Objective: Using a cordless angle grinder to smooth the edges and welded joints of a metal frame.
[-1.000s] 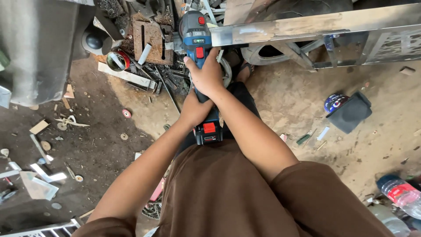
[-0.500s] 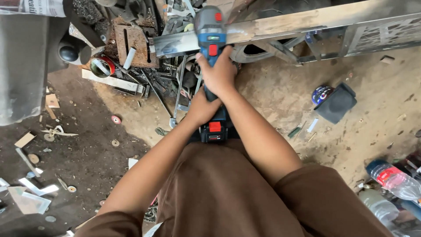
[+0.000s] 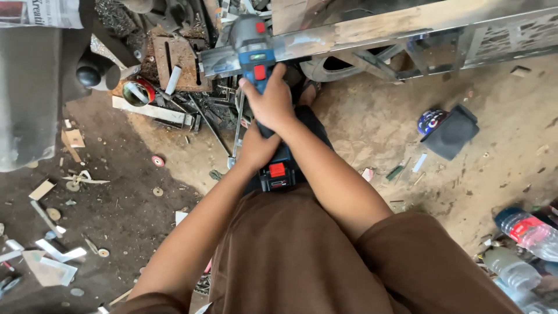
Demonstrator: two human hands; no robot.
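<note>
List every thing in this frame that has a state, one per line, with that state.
cordless grinder: gripped by both hands, head against the metal bar
right hand: clamped near the head
left hand: clamped on the rear grip
plastic bottle: lying on its side

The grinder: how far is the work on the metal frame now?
In hand: both hands, right ahead of left, grip the grinder, its head at the frame's bar. Done: metal offcuts lie on the floor. No sparks show; what remains cannot be seen.
</note>
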